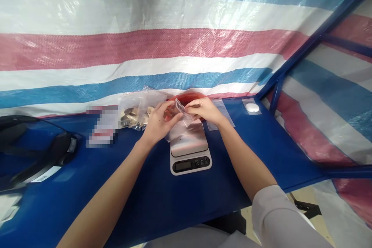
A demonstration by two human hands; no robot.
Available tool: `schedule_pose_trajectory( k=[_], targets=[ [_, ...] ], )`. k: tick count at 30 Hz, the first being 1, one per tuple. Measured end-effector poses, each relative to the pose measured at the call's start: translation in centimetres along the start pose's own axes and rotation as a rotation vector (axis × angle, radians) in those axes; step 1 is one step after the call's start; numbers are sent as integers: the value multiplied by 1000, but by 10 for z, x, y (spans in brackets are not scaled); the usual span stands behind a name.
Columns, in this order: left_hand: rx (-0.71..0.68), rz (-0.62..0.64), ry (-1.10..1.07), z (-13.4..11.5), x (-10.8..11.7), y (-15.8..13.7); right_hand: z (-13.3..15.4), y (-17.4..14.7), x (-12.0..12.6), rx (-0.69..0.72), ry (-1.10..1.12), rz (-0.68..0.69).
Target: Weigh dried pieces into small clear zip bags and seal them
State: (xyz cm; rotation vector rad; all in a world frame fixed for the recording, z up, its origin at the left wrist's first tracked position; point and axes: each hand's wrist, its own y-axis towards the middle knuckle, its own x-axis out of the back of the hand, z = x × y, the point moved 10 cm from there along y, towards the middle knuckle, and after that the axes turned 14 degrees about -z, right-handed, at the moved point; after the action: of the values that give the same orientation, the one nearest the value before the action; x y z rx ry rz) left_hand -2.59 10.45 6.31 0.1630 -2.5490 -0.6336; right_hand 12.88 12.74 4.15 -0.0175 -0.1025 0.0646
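Between my hands is a small clear plastic bag (pixel 180 107), held above the back of a kitchen scale (pixel 188 139). My left hand (pixel 159 121) pinches one side of the bag, and my right hand (pixel 205 111) grips the other side with closed fingers. A few dark specks lie on the scale's metal plate; its display looks blank. Behind my hands sits a red bowl-like container (pixel 190 96), mostly hidden. To the left of my left hand are clear bags (pixel 132 114) with brownish dried pieces inside.
Another flat clear bag (pixel 222 113) lies right of my right hand. A white rounded object (pixel 252 107) rests on a small bag farther right. At the left are a black headset-like device (pixel 55 159) and a pixelated packet (pixel 103 126). Striped tarpaulin (pixel 145 46) backs the blue table (pixel 232 190).
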Motion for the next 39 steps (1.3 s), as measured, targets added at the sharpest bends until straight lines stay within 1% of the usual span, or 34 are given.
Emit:
schedule_pose_trajectory(
  k=[3,7,11,18,23,30,33,36,39],
  targets=[
    [-99,7,34,-5,-7,-5,-3,1,0,-30,63,33],
    [-124,31,117,0,-18,-13,-3,-1,-6,-33,84,106],
    [-164,11,119,-1,-26,-20,-4,-2,-10,-27,59,127],
    [-229,-68,156,-10,-25,-25,5,-2,-7,80,-32,86],
    [-246,-144,167,-11,-17,-25,5,-3,-7,67,-36,92],
    [-248,-139,162,-7,-15,-22,12,-6,4,104,-154,55],
    [-256,-129,173,-8,-16,-21,15,-5,12,165,-242,21],
    [-242,-114,198,-7,-18,-21,26,-5,20,281,-319,-31],
    [-216,-87,235,-4,-22,-21,41,-10,23,401,-344,-89]
  ],
)
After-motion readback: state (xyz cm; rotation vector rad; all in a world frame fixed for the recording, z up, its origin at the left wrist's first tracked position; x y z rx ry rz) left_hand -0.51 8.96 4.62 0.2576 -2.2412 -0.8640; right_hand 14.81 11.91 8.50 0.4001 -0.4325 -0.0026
